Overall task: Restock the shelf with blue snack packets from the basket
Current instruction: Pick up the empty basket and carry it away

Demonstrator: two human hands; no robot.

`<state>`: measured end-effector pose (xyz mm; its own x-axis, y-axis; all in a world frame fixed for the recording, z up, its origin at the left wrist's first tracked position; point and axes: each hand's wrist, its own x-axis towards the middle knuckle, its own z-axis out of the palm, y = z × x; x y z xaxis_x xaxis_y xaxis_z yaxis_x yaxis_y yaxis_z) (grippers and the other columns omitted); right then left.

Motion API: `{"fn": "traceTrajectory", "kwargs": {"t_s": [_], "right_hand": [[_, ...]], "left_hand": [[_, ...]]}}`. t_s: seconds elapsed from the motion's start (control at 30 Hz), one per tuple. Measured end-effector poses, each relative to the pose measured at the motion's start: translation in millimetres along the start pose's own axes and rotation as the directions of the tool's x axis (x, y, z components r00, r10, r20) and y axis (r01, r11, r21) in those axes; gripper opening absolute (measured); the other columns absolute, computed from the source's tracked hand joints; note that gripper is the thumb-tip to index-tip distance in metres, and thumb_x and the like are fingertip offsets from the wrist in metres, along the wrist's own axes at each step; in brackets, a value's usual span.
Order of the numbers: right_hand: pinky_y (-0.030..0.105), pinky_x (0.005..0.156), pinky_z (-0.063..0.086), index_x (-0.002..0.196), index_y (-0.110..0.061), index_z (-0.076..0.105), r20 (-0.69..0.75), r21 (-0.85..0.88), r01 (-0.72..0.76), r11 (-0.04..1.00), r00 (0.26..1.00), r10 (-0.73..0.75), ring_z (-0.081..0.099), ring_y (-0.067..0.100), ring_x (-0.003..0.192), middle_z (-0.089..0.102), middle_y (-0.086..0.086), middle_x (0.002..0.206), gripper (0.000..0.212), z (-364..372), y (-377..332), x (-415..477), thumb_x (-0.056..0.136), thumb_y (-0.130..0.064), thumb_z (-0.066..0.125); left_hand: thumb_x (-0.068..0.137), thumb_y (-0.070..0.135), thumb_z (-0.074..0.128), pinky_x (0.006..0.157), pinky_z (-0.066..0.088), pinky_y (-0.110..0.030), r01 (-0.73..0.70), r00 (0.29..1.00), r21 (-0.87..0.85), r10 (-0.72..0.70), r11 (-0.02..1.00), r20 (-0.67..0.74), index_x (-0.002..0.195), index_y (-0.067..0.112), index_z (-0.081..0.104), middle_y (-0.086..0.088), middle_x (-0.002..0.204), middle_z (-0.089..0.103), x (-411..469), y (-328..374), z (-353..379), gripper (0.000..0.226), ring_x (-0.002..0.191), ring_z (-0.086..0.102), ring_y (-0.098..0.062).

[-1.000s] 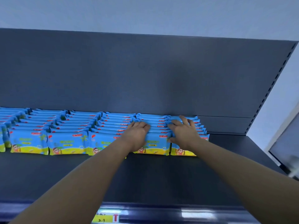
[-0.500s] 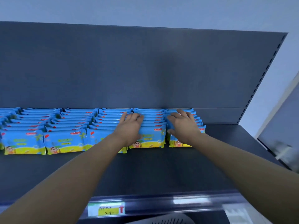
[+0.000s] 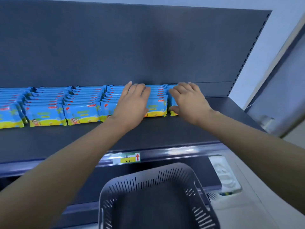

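- On the dark shelf [image 3: 165,133], the blue snack packets [image 3: 82,111] stand in rows that run from the front towards the back panel.
- Each packet has its long axis left to right, and its printed face points to the front edge.
- The left hand [image 3: 132,104] lies flat with fingers spread on the packet rows, palm down; it grasps nothing.
- The right hand [image 3: 189,103] rests on the last row at the right, fingers loosely open, thumb at the front packet; whether it grips a packet I cannot tell.
- Below the shelf edge with the price label [image 3: 127,158], the grey basket [image 3: 148,182] shows a dark inside.
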<state>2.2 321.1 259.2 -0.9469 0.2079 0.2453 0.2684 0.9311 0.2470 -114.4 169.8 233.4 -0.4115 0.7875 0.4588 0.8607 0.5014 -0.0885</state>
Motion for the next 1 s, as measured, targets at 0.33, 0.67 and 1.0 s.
{"fn": "traceTrajectory", "kwargs": {"t_s": [0.33, 0.67, 1.0], "right_hand": [[0.051, 0.104, 0.035, 0.117, 0.003, 0.058, -0.276, -0.085, -0.022, 0.996, 0.961, -0.003, 0.052, 0.039, 0.12, 0.061, 0.02, 0.117, 0.058, -53, -37, -76, 0.07, -0.023, 0.08], [0.049, 0.104, 0.035, 0.117, 0.003, 0.058, -0.285, 0.061, 0.046, 0.997, 0.958, -0.026, 0.049, 0.039, 0.124, 0.057, 0.021, 0.125, 0.057, -32, -41, -151, 0.071, -0.024, 0.078], [0.041, 0.112, 0.023, 0.133, -0.009, 0.043, 0.205, 0.21, 0.016, 0.978, 0.977, -0.06, 0.034, 0.028, 0.135, 0.044, 0.01, 0.14, 0.05, 86, -27, -228, 0.092, -0.036, 0.055]], "left_hand": [[0.066, 0.01, 0.076, 0.105, 0.035, -0.052, -0.156, 0.947, 0.246, 0.215, 0.957, -0.238, 0.123, -0.005, 0.053, -0.021, 0.112, 0.059, -71, 26, -80, 0.063, 0.104, 0.058, -0.039], [0.062, 0.025, 0.082, 0.105, 0.031, -0.047, 0.02, 0.99, 0.216, 0.011, 0.976, -0.141, 0.121, -0.003, 0.055, -0.02, 0.113, 0.06, -159, 90, -74, 0.071, 0.106, 0.058, -0.037], [0.089, 0.037, 0.058, 0.117, 0.014, -0.04, 0.49, 0.764, 0.142, -0.503, 0.86, 0.405, 0.141, 0.011, 0.034, -0.01, 0.144, 0.037, -290, 118, 9, 0.063, 0.135, 0.032, -0.029]]}}
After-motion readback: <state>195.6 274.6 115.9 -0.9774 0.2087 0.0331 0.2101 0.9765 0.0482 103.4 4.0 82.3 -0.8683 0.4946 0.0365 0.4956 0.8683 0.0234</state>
